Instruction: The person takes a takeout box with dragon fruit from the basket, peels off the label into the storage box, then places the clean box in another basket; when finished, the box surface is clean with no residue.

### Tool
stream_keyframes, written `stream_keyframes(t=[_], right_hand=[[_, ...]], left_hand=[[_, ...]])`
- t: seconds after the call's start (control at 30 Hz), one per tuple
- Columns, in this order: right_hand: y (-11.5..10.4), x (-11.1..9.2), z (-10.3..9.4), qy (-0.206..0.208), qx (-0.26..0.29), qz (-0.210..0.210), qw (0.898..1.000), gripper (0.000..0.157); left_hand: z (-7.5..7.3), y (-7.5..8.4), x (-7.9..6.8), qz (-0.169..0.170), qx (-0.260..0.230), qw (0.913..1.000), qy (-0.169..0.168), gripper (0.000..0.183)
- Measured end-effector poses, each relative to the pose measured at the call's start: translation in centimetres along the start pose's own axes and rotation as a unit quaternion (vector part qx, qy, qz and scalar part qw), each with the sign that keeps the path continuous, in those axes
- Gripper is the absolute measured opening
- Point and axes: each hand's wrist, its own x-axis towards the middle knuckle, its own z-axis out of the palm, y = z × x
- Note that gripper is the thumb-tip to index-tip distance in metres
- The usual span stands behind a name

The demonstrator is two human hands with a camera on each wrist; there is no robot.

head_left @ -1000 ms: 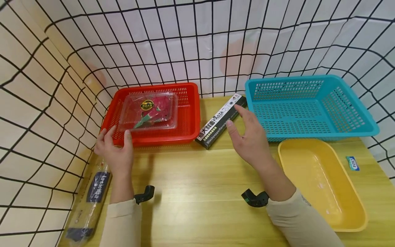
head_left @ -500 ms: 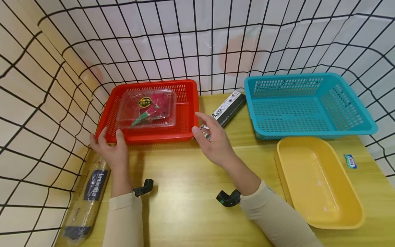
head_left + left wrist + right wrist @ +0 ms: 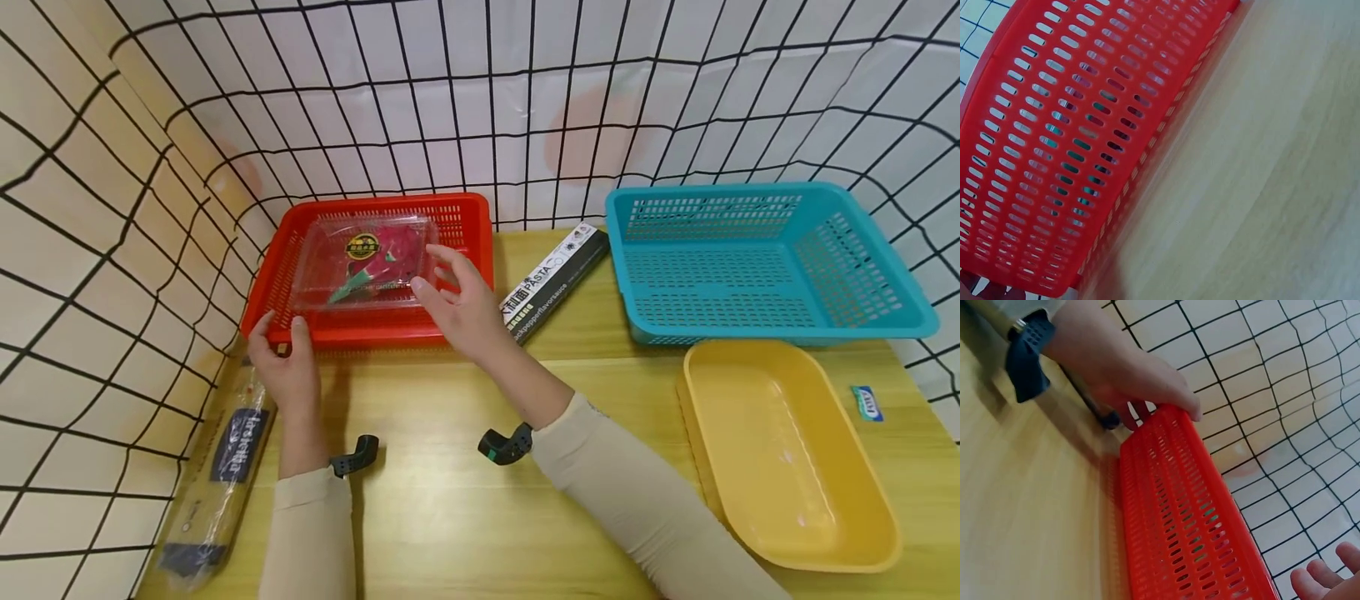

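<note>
The red perforated basket (image 3: pixel 375 337) stands at the back left of the table. Inside it lies a clear plastic clamshell box (image 3: pixel 322 260) with a yellow-and-black label over magenta and green contents. At the basket's front left corner, my left hand (image 3: pixel 291 367) grips the rim, as the right wrist view (image 3: pixel 1147 381) also shows. Fingertips of that hand peek past the corner in the left wrist view. My right hand (image 3: pixel 472 312) hovers over the basket's right part, fingers loosely spread around the clamshell box's right edge and holding nothing. Its fingertips stand apart from the rim in the right wrist view.
A black-and-white pasta box (image 3: pixel 555 282) lies slanted between the red and teal baskets (image 3: pixel 765 335). In front of the teal one is a yellow tray (image 3: pixel 757 442), with a small packet (image 3: pixel 867 403) beside it. A long clear-wrapped pack (image 3: pixel 240 446) lies at left. Black wire mesh (image 3: pixel 491 108) surrounds the table.
My right hand has moved left, from over the pasta box to over the red basket at the clamshell box. The left hand has stayed at the basket's front left corner.
</note>
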Motion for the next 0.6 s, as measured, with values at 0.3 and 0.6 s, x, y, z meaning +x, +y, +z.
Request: stream_keyframes(t=[0.3,0.6], right_hand=[[0.4,3.9,0.7,0.026,-0.010,0.049,0.998,0.057],[2.0,7.3,1.8,0.043,-0.038,0.092,0.994,0.066]], left_hand=[[0.0,0.1,0.0,-0.008,0.015,0.9999,-0.001,0.050],[0.1,-0.3,0.0,0.013,0.011,0.9998,0.005,0.047]])
